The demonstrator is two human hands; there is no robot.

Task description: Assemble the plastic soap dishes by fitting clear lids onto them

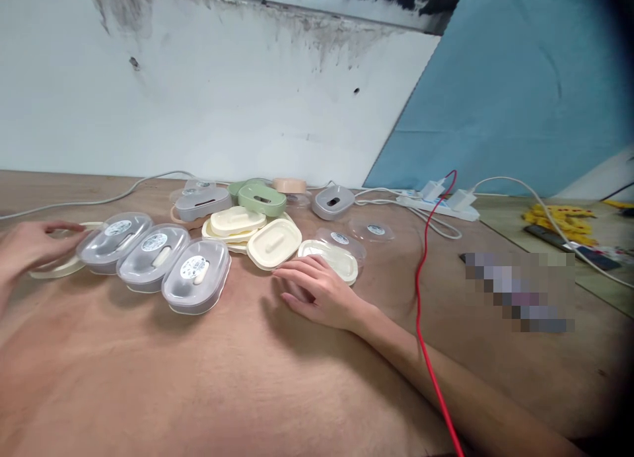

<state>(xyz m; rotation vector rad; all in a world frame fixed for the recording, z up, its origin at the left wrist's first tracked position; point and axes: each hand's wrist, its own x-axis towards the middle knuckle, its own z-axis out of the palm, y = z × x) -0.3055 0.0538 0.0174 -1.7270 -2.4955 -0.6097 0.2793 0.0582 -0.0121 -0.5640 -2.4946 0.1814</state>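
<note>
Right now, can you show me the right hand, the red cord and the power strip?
Right hand (324, 294): head view, back of the hand.
Red cord (419, 305): head view, middle stretch.
Power strip (470, 214): head view, right end.

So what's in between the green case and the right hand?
A cream oval piece with a raised bar lies between the green case and the right hand, in the head view.

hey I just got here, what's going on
A person has both hands at a table. The left hand is over a cream piece beside three clear-lidded cases; whether it grips anything is unclear. The right hand, apparently empty, is near another cream piece. Behind sit a green case and a gray case.
</note>
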